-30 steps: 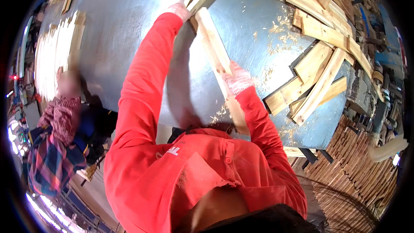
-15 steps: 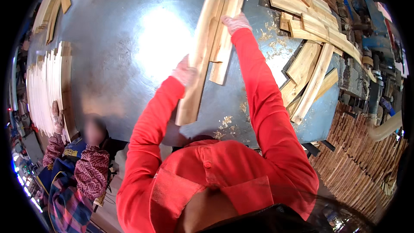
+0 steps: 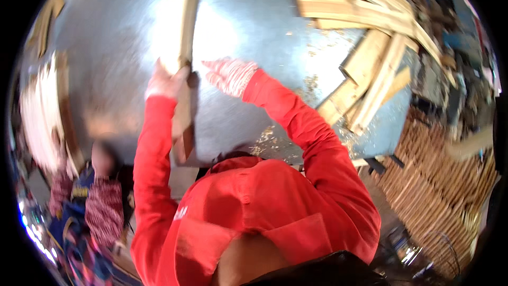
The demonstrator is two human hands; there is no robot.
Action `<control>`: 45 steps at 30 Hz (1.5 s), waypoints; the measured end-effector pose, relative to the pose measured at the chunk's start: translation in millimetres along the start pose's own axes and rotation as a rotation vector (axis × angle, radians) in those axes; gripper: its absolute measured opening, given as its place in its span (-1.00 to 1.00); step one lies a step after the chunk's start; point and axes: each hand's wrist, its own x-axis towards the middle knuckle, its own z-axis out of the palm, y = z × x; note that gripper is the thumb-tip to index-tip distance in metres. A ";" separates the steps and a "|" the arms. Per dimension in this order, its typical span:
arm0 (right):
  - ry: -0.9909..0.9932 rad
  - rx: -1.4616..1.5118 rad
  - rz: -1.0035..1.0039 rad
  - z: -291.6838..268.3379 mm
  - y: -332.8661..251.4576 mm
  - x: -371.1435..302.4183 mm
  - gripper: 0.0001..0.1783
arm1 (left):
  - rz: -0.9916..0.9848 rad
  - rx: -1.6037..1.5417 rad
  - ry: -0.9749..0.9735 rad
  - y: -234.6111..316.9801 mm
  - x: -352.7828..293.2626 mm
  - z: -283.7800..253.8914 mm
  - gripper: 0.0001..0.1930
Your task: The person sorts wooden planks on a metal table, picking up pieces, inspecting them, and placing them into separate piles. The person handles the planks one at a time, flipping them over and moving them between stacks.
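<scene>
My left hand [image 3: 165, 81], in a light glove, is closed around the middle of a long pale wooden board [image 3: 186, 29]. The board runs lengthwise away from me over the grey metal table [image 3: 254, 16], and its near end comes close to my front. To the right of the board is my right hand [image 3: 230, 76], in a striped glove. Its fingers stretch left toward the board without touching it, and nothing shows in them. Motion blurs the board and both hands somewhat.
Loose boards [image 3: 365, 13] lie criss-crossed on the table's right side, with wood shavings [image 3: 264, 140] scattered about. At left, a person [image 3: 106, 206] sits by a row of upright pale boards [image 3: 45, 111]. Stacked wood strips [image 3: 428, 190] stand beyond the right edge.
My left hand has moved left with its board. My right hand has let go of the other board and come nearer to me; a board now juts leftward from the right-hand pile.
</scene>
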 end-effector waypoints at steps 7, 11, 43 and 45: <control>1.384 0.229 1.210 -184.9 192.4 -69.4 0.21 | 0.018 0.263 0.129 -113.8 -24.3 -45.6 -0.31; 1.337 0.848 1.468 -194.0 216.6 -72.2 0.12 | 0.017 0.595 0.188 -32.1 -38.0 -37.0 -0.17; 0.323 -0.188 0.748 -14.0 45.0 -282.2 -0.48 | -0.061 0.127 0.037 -111.5 -124.6 22.9 -0.55; 0.084 -0.366 0.814 -80.6 44.1 -269.4 -0.55 | -0.007 -0.063 0.080 -114.3 -125.8 20.0 -0.57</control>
